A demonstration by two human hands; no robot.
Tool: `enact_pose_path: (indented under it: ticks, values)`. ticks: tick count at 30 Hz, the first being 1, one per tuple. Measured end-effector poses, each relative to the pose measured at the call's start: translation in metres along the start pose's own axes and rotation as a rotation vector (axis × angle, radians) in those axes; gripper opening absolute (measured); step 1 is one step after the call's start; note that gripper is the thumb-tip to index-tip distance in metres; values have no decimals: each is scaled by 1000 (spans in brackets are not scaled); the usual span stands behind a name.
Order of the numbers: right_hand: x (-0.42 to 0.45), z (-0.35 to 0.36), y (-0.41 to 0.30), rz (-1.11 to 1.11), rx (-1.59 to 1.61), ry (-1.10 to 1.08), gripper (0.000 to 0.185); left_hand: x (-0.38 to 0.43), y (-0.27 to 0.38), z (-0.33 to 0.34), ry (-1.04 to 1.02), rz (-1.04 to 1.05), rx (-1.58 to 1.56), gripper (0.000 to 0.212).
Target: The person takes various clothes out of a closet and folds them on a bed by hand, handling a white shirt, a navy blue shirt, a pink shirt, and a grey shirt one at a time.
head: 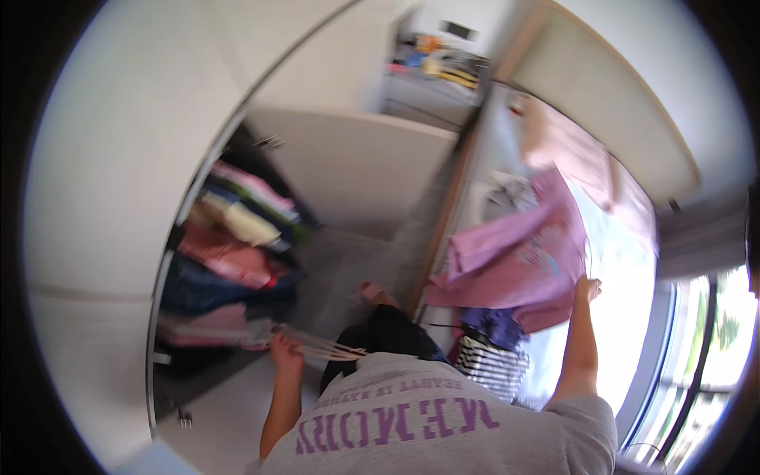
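My right hand [589, 288] grips a thin hanger [588, 261] at the edge of a pink long-sleeved top [534, 249] with a printed front. The top hangs over the bed at the right. Below it lie a dark purple garment [493, 323] and a black-and-white striped garment [493, 365]. My left hand [286, 350] is beside the open wardrobe at the left, closed on several thin pale hangers [326, 347] that reach towards my waist. Blur hides how the fingers hold them.
Folded and stacked clothes [231, 255] fill the wardrobe. Its open door [368, 160] stands ahead. The bed's wooden edge [451, 208] runs close to my right, with a pink cover [570, 142] on the far side. A cluttered desk [433, 89] is farther ahead; a window [689, 368] is at the right.
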State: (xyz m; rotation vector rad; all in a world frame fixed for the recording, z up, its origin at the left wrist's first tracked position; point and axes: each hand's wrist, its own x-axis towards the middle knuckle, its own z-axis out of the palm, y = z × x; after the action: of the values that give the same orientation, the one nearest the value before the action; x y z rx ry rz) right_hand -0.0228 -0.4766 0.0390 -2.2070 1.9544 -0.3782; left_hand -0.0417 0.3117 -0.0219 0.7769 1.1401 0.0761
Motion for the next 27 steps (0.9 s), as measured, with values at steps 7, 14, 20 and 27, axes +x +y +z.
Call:
enact_pose_path:
  ticks: [7, 14, 20, 27]
  values:
    - [-373, 12, -167, -1485, 434, -990, 26, -25, -19, -24, 56, -28, -318, 18]
    - [-641, 20, -353, -1784, 827, -1047, 25, -59, -37, -25, 213, -23, -413, 22]
    - [-751, 59, -406, -1744, 634, -607, 32, -83, -35, -22, 176, -65, -450, 23]
    - [-803, 50, -400, -1968, 190, -940, 25, -88, -37, -54, 237, -105, -480, 23]
